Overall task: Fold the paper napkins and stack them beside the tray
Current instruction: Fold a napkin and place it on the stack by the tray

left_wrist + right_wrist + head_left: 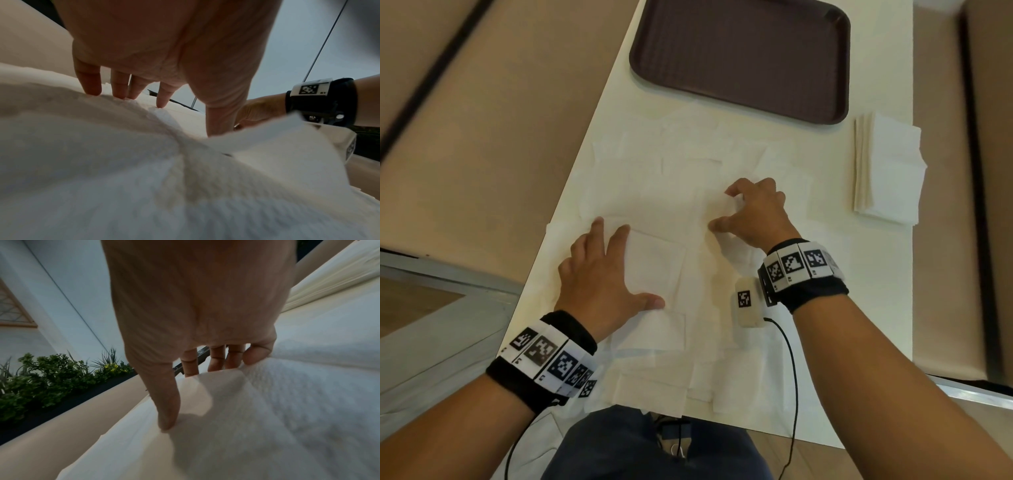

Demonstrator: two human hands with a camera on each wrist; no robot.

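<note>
Several loose white napkins (671, 161) lie overlapping on the white table (876, 274), below the dark brown tray (739, 58). My left hand (635, 270) lies flat on a small square napkin (657, 267), fingers straight; in the left wrist view the left hand (189, 118) touches the paper with its fingertips (94, 92). My right hand (724, 207) is curled over a napkin's raised edge (732, 202). In the right wrist view the right hand (180, 399) has that fold (216, 386) standing between thumb and fingers. A stack of folded napkins (887, 171) sits right of the tray's near corner.
The table's left edge (571, 178) runs diagonally past my left hand, with brown flooring beyond it. The near edge is at my lap, and napkins hang over it. A cable (791, 377) trails from my right wrist. Green plants (51, 379) stand far off.
</note>
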